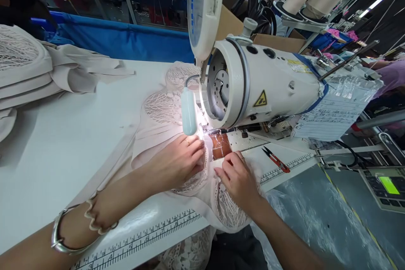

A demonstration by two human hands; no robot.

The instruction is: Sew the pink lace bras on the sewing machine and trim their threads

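Item: pale beige lace-trimmed garment [190, 177], pressed flat under my left hand [180, 160] and right hand [236, 177], fingers spread, best fed evenly toward white sewing machine [253, 84] needle.

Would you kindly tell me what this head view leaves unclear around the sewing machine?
- Needle: lost in lamp glare beside the left hand.
- Pale lace fabric: its front end is covered by both hands; the right hand hides the seam.
- Printed paper sheet: text too small.
- Green-lit control panel: cut by the right edge.
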